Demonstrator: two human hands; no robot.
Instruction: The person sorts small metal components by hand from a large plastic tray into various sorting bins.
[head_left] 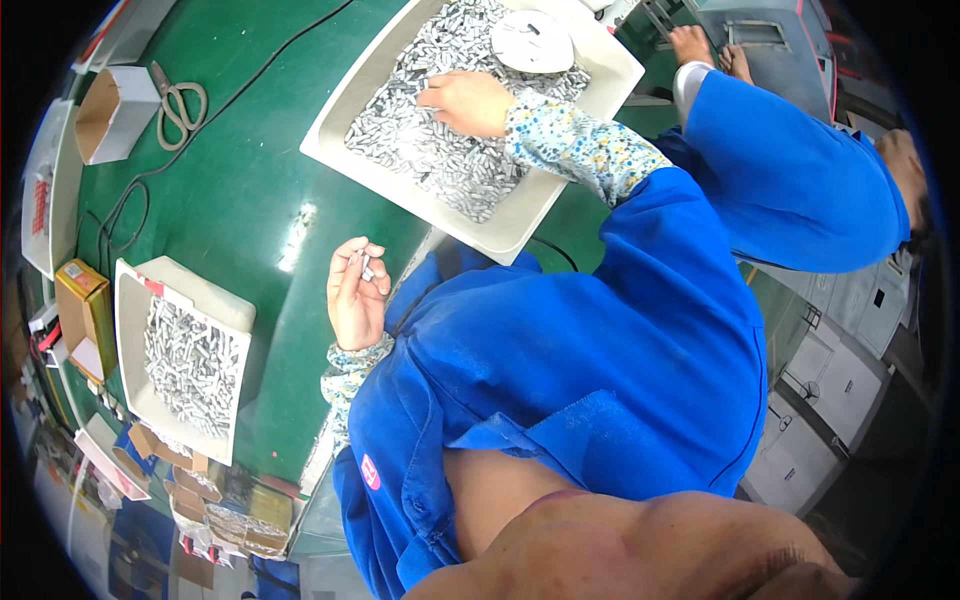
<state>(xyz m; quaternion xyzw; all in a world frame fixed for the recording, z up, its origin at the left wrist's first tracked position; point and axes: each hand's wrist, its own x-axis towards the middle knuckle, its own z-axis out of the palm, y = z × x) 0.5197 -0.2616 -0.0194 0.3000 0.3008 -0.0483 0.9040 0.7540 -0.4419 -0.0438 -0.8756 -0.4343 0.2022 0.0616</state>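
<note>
On the left of the green surface (255, 190), I see a smaller tray (220, 292) holding silvery pieces (190, 365); beside it, my left hand (366, 262) pinches a small piece or two, best gripped lightly. Farther right, my right hand (470, 103) dips fingertips-first into the larger tray's (400, 190) similar heap, near a white disc (535, 50); whether it's clamped on any I cannot tell, but I'd pick few at once.

A loose, creased blue jacket (600, 310) with pale dusty patches is worn, its collar (590, 430) open. Floral-looking sleeve covers, white with blue and yellow spots, show at the jacket's right (585, 145) and left (355, 375) sleeve ends. A pink badge (370, 472) marks the jacket's left side.
</note>
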